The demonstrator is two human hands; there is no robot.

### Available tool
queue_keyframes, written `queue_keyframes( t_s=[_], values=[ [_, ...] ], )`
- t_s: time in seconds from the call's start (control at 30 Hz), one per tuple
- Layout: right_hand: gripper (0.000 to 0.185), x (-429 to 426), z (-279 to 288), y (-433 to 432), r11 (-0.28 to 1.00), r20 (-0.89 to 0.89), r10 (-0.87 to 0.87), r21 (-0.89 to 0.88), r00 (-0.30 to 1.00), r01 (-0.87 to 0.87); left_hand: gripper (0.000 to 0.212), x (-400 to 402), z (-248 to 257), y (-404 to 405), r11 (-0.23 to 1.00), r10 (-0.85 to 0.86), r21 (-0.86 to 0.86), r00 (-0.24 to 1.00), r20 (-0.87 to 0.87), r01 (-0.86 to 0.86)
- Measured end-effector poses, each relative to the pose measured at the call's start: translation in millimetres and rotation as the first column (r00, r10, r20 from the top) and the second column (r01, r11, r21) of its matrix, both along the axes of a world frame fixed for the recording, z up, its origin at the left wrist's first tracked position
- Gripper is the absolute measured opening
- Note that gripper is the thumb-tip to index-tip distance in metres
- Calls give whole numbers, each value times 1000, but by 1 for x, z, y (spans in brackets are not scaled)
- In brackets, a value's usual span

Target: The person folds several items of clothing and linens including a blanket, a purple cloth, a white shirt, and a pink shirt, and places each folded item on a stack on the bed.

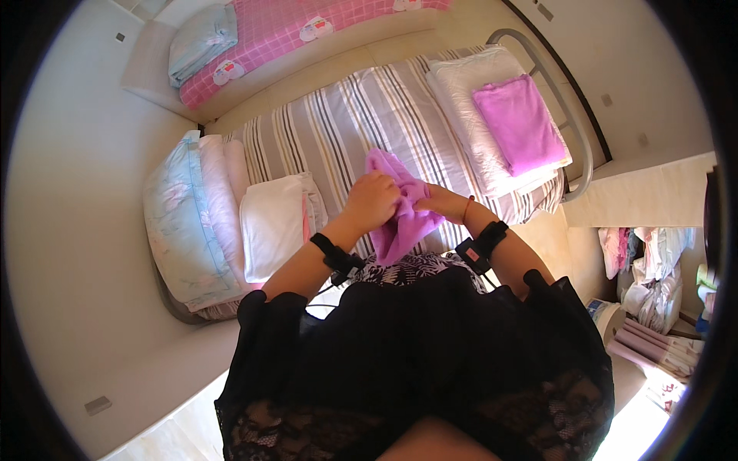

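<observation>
A bunched purple cloth (398,236), soft and towel-like, is held in front of my body above the striped bed. My left hand (373,199) is closed on its left side, knuckles upward. On the cloth's right side, my right hand (447,203) grips it with the thumb on top; the other fingertips are hidden in the folds. One end of the cloth rises beyond my hands and another part hangs towards me. A folded purple towel (522,127) of similar colour lies on a folded white quilt (461,86) at the bed's right end.
Beneath my hands spreads the striped bedsheet (311,138). At the left are a pale blue floral pillow (179,219) and a folded white cloth (271,225). A grey metal bed rail (579,138) bounds the right end. Beyond stands a bed with a pink checked cover (271,40).
</observation>
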State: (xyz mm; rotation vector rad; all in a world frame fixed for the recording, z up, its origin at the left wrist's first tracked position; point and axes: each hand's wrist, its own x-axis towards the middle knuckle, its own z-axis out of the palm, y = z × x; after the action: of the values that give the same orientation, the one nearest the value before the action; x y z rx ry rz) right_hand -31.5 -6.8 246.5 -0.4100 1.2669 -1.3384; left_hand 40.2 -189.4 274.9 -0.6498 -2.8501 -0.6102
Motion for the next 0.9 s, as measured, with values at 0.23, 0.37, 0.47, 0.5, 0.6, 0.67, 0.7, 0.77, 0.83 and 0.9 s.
queue_keyframes(
  t_s=[0.23,0.37,0.47,0.5,0.6,0.67,0.7,0.77,0.83,0.9],
  values=[
    [20,-49,-29,38,907,-804,34,275,594,320,20,-16,-71,-114,462,734,488,628,259,-740],
    [23,-48,-54,77,679,-475,-197,565,858,469,38,13,-76,-169,123,620,553,499,605,-824],
    [31,-63,-157,151,655,-657,271,662,704,366,44,45,-76,-158,230,537,284,365,761,-931],
    [34,-47,-141,135,698,-711,497,668,497,258,54,78,-77,-168,435,413,211,402,817,-876],
    [70,-35,-160,157,465,-450,880,882,152,-79,64,104,-67,-144,651,214,-84,76,974,-754],
    [55,-26,-167,165,415,-355,900,876,254,-245,51,96,-74,-127,599,203,-83,51,978,-796],
    [45,-16,-147,148,599,-310,612,782,728,-170,45,87,-73,-122,572,246,-130,18,969,-810],
    [34,-6,-83,101,661,1,-62,749,998,41,40,74,-86,-123,347,87,-7,25,996,-938],
    [31,-6,-112,99,784,-232,-275,507,933,357,31,42,-127,-132,-63,-119,215,221,968,-975],
    [31,-13,-97,82,755,-144,-568,302,810,583,25,1,-120,-122,-385,-195,360,456,868,-850]
  ],
)
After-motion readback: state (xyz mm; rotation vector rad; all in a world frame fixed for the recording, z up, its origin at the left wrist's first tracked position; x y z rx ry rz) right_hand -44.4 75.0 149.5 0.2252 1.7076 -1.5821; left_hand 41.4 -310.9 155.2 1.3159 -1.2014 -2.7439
